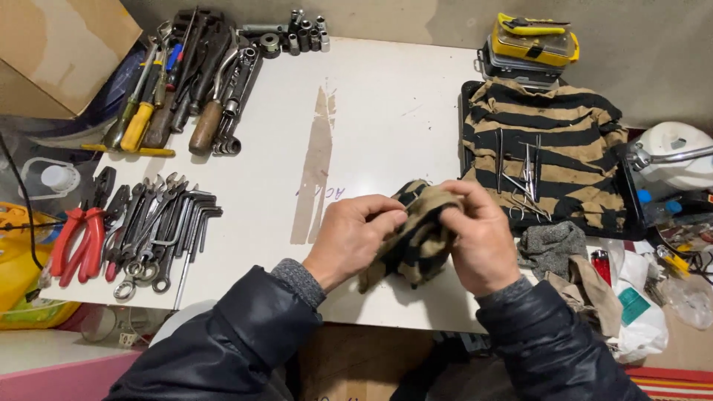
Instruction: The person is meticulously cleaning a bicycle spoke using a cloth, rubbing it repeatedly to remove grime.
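Observation:
My left hand [353, 239] and my right hand [481, 239] both grip a bunched tan and black striped rag [417, 241] just above the front edge of a white tabletop [371, 111]. The fingertips of both hands pinch the rag's top fold, and whatever is wrapped inside is hidden. To the right lies a larger striped cloth [553, 141] spread flat, with several thin metal tools [523, 182] resting on it.
Screwdrivers, chisels and sockets [186, 82] fill the back left. Red-handled pliers [78, 241], wrenches and hex keys [160, 226] lie at the front left. A yellow case [531, 41] sits at the back right. Grey rags [553, 245], a red lighter [601, 265] and plastic bags lie right.

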